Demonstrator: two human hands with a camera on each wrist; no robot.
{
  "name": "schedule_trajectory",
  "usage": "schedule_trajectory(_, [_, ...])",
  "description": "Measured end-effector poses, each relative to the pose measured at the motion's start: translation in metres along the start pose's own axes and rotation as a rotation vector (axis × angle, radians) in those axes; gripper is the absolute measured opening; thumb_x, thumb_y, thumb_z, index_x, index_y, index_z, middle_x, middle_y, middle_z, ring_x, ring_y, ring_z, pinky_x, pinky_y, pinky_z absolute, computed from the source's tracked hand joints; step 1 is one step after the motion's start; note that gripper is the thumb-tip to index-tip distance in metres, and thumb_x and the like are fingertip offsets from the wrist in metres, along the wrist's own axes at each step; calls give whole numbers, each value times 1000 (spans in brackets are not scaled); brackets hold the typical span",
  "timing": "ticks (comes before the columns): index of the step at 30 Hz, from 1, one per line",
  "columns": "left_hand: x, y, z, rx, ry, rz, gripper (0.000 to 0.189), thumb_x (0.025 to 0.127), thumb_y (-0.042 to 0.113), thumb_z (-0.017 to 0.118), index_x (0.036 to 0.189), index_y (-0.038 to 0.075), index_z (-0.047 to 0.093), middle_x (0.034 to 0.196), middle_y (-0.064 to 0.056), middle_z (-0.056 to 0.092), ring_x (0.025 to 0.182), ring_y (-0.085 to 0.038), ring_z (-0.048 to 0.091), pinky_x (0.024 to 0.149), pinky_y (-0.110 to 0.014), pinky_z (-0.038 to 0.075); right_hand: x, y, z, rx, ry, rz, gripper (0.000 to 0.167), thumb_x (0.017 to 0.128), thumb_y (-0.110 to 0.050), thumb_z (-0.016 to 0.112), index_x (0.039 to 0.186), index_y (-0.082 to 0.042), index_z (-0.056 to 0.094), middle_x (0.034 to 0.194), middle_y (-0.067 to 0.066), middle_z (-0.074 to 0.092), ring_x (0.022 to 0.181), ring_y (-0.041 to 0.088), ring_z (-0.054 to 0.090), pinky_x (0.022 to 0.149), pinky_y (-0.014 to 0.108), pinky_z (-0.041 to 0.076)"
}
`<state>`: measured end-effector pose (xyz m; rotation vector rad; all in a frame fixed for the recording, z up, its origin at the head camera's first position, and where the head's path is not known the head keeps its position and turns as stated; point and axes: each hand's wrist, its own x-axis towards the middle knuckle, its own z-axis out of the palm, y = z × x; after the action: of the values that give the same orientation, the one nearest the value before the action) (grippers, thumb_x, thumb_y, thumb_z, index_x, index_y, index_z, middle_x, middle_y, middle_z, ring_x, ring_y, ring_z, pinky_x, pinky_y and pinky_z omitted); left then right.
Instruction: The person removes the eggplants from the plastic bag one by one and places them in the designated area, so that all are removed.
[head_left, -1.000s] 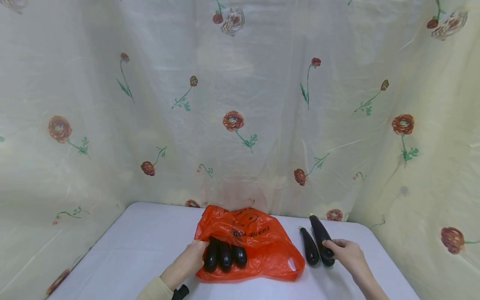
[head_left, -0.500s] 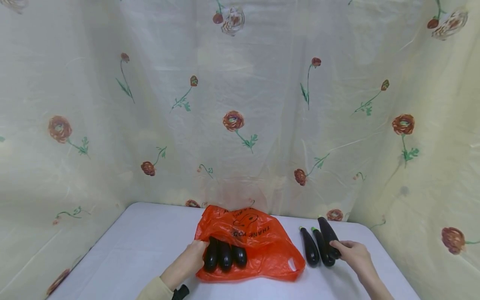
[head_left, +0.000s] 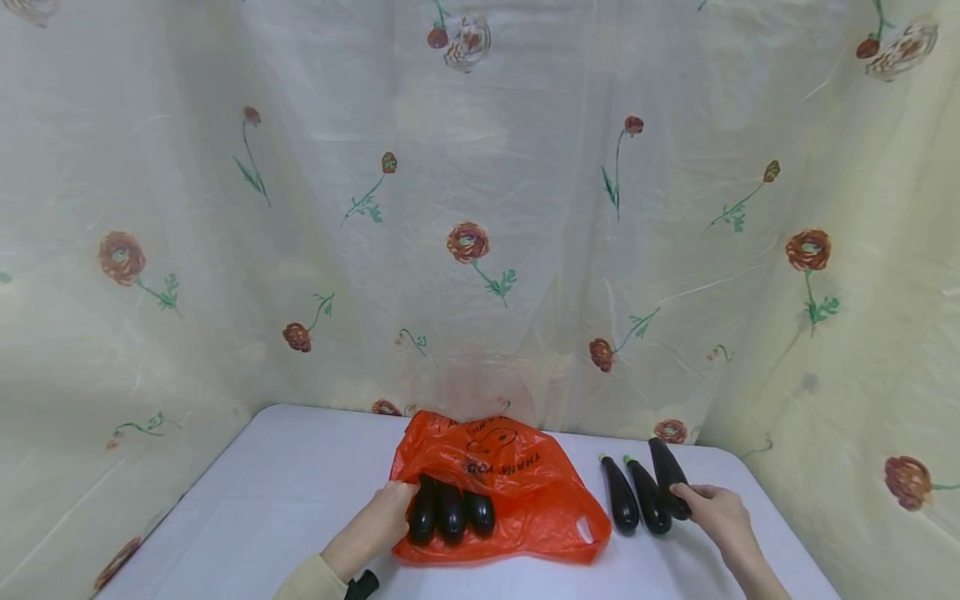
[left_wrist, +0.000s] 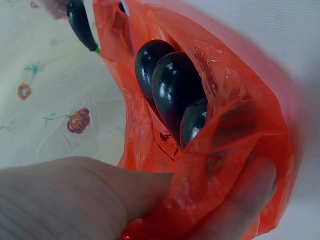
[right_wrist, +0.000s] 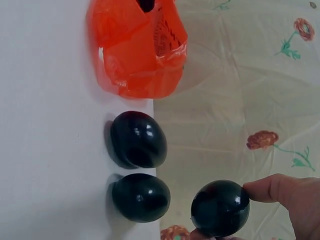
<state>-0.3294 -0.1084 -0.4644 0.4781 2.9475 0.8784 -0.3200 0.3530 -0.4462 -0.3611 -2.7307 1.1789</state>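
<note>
While the right hand [head_left: 720, 512] pinches an eggplant [head_left: 666, 471] by its fat end, the left hand [head_left: 390, 512] holds the mouth of a red plastic bag [head_left: 543, 517]. The right thumb presses on one side of the eggplant, and fingertips, mostly cut off at the lower edge of the right wrist view, meet the other. That view catches the eggplant end-on, so its length is hidden there; it hangs clear of the table [head_left: 315, 467]. Its green tip cannot be made out from the head but shows in the left wrist view, beside a blurred, cropped hand.

Just left of it, two more eggplants lie side by side on the table, a nearer-the-bag one [head_left: 621, 496] and a middle one [head_left: 649, 500], green tips pointing away. Inside the bag sit three eggplants [head_left: 451, 512], only their rounded ends showing; the red plastic covers the rest. The left hand's thumb and fingers pinch the bag's edge, a fingertip showing dimly through the plastic, the thumb's end hidden behind it. Creases break up the bag's black print, though "THANK" reads upside down. Under the pale sleeve [head_left: 311, 579], a dark object [head_left: 362, 585] is cut off, too little visible to name.
</note>
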Motion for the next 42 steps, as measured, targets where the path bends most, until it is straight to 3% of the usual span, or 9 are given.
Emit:
schedule_trajectory(10, [-1,0,2,36,37,2,41,73,-22,65,112,-9,63,108,-22,68,97,-31,67,81,-48,57,8,17,-1,-12,12,13,70,90,-47,60,124,14,54,98,25,69,99,42,61,85,53,48])
schedule_trajectory(15, [-1,0,2,29,24,1,43,72,-23,65,114,-10,63,111,-23,67,100,-33,67,82,-49,56,13,28,0,-13,22,26,69,88,-46,62,122,14,56,92,23,70,87,31,65,74,39,48])
schedule_trajectory(19, [0,-2,3,21,9,4,43,72,-23,64,113,-11,62,110,-23,67,100,-32,66,83,-49,56,16,34,2,-18,29,33,68,88,-46,63,120,13,58,84,17,71,86,30,64,69,32,44])
schedule_trajectory(27, [1,-4,0,-37,-32,-14,40,76,-22,62,112,-7,63,107,-18,68,89,-24,63,83,-50,56,20,41,4,-22,31,46,69,88,-47,63,119,15,57,81,18,70,89,36,62,74,39,45])
schedule_trajectory(32, [1,-3,0,-33,-30,-21,42,76,-22,62,116,-8,62,112,-20,67,93,-25,63,84,-50,55,22,47,8,-36,36,45,67,87,-46,63,115,15,59,93,27,69,95,43,59,85,53,45])
schedule_trajectory(42, [1,-2,2,-16,-24,-33,46,74,-24,62,118,-10,60,116,-22,65,100,-29,64,87,-52,53,25,57,15,-90,60,31,63,88,-44,63,112,14,61,112,36,60,108,54,52,90,57,45])
